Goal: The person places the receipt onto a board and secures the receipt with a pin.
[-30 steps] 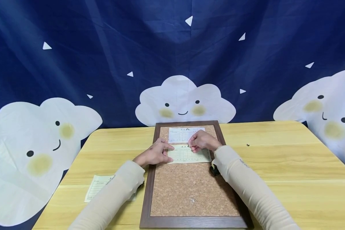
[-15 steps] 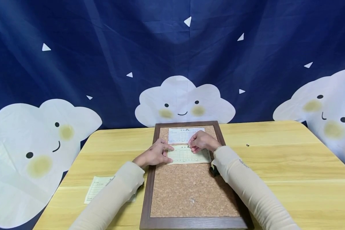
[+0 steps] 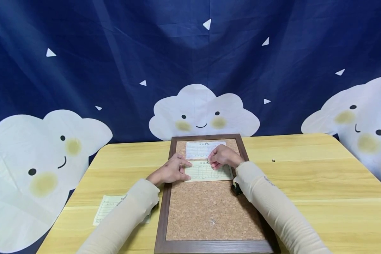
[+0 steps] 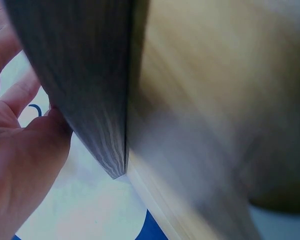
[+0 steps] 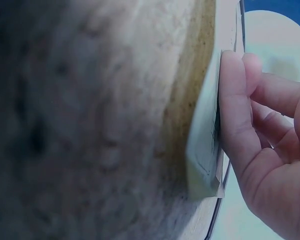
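Note:
A pale green printed slip (image 3: pixel 206 173) lies on a cork board (image 3: pixel 214 211) with a dark wood frame. Its left edge is under the thumb and fingertips of my left hand (image 3: pixel 171 170), which rest spread on the paper and touch it. At the slip's top edge, my right hand (image 3: pixel 223 155) pinches a small shiny thumbtack (image 3: pixel 208 162), mostly hidden by the fingertips. In the right wrist view, the slip's near corner (image 5: pixel 205 185) lifts off the cork. Just above it on the board is a white printed slip (image 3: pixel 197 150), partly covered by my right hand.
Another green slip (image 3: pixel 109 206) lies on the wooden table (image 3: pixel 320 176) at the left, partly under my left sleeve. A tiny tack-like thing (image 3: pixel 273 161) sits on the table right of the board. A blue cloud-patterned curtain (image 3: pixel 130 53) hangs behind the table.

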A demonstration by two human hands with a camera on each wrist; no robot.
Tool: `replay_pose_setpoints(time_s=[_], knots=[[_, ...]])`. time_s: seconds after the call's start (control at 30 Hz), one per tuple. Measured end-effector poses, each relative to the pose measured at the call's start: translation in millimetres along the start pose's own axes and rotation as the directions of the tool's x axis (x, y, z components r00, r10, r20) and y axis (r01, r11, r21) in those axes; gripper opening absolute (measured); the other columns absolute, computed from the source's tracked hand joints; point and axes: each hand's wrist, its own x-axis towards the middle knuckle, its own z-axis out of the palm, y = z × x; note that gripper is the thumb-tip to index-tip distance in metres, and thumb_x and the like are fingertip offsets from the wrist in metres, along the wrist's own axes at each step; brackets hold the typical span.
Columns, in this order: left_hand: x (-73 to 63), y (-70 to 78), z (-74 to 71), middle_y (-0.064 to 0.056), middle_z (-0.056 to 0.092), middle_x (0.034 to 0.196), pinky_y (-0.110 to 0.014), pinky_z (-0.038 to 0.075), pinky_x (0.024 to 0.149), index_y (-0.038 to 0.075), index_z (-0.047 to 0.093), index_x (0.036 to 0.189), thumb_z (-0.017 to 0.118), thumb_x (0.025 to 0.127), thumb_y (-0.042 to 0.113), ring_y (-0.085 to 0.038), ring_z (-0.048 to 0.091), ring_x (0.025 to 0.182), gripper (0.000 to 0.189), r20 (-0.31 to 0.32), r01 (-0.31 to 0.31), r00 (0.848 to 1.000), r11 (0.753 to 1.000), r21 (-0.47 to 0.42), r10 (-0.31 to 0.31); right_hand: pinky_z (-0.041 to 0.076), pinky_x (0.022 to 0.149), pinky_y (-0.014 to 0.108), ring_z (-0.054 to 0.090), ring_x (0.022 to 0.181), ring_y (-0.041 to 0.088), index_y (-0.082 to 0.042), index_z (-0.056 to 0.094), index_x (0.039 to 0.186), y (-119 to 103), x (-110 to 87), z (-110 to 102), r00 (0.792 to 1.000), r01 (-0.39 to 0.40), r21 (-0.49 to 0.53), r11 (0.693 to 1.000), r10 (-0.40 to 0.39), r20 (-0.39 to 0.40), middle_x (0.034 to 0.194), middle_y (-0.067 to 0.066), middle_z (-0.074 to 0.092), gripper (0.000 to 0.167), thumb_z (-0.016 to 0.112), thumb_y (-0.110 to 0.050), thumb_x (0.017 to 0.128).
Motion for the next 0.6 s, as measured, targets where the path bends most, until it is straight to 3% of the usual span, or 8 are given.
replay_pose_setpoints(time_s=[0.37, 0.6], knots=[[-0.8, 0.0, 0.2, -0.012, 0.036, 0.127, -0.029, 0.041, 0.083, -0.002, 0.067, 0.124, 0.082, 0.079, -0.001, -0.012, 0.051, 0.071, 0.047, -0.004, -0.009, 1.0, 1.0, -0.014, 0.009, 0.058, 0.061, 0.027, 0.06, 0.056, 0.011, 0.01, 0.068, 0.098, -0.2, -0.7, 1.3, 1.0, 0.003, -0.017, 1.0, -0.003, -0.018, 0.067, 0.007, 0.061, 0.01, 0.06, 0.004, 0.097], [-0.6, -0.9, 0.5, -0.012, 0.037, 0.127, -0.026, 0.041, 0.076, -0.002, 0.067, 0.124, 0.082, 0.08, -0.001, -0.013, 0.05, 0.072, 0.047, -0.005, -0.008, 1.0, 1.0, -0.013, 0.008, 0.058, 0.061, 0.027, 0.06, 0.055, 0.011, 0.01, 0.068, 0.097, -0.5, -0.4, 1.6, 1.0, -0.002, -0.018, 1.0, 0.002, -0.02, 0.067, 0.008, 0.061, 0.01, 0.06, 0.005, 0.096]])
